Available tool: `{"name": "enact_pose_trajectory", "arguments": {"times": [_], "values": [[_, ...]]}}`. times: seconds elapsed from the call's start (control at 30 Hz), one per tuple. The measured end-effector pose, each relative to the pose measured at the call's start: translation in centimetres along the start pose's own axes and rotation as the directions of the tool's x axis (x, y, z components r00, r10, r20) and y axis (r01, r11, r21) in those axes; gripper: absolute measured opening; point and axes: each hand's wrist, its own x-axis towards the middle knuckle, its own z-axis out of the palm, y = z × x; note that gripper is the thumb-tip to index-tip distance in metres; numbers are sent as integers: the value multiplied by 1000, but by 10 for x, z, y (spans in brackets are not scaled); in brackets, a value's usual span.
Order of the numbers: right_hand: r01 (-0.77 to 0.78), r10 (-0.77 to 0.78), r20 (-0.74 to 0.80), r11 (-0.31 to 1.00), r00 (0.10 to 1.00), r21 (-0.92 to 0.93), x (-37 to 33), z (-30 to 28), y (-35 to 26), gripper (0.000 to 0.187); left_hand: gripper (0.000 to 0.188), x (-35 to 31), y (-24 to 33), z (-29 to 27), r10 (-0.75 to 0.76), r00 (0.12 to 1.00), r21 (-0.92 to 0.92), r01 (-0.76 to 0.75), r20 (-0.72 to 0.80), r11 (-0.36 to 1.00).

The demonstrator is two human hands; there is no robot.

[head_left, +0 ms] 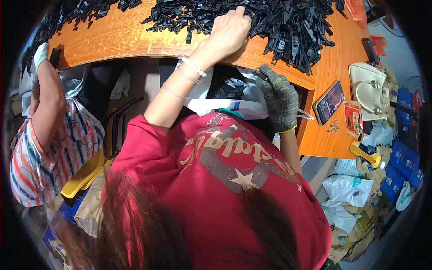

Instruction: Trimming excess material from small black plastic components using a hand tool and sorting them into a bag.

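A heap of small black plastic clip-like parts (294, 33) is spread over the far side of the wooden table (121, 38). My left hand (230, 30), bare with bracelets at the wrist, reaches to the near edge of that heap. Its fingers are curled in, and whatever they hold is hidden. Just off the table's front edge, my right hand (278, 96) wears a grey knitted glove and pinches a black plastic part (259, 73) at the fingertips. Between my hands, a white plastic bag (245, 109) gapes below the table edge, with more black parts inside.
A phone (329, 102) lies on the right table wing, near a red packet (353, 118), a cream handbag (371, 90) and a tape dispenser (365, 154). Bags and blue boxes (398, 164) crowd the right floor. Left, another person's gloved hand (40, 56) touches black parts.
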Motion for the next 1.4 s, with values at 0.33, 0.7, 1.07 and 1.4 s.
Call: {"name": "enact_pose_trajectory", "arguments": {"times": [0.33, 0.7, 1.07, 1.4], "values": [[263, -259, 56, 913, 964, -312, 8, 20, 12, 29, 35, -44, 20, 5, -38, 998, -315, 22, -44, 949], [2, 2, -102, 999, 995, 36, 0, 18, 5, 21, 27, -53, 17, -7, -47, 999, -376, 45, 5, 925], [221, -252, -84, 938, 964, -266, -4, 19, 17, 26, 15, -53, 26, -10, -133, 986, -186, 150, 102, 971], [207, -228, -82, 956, 970, -209, -3, 19, 20, 29, 18, -55, 13, -13, -62, 991, -213, 86, 119, 973]]}}
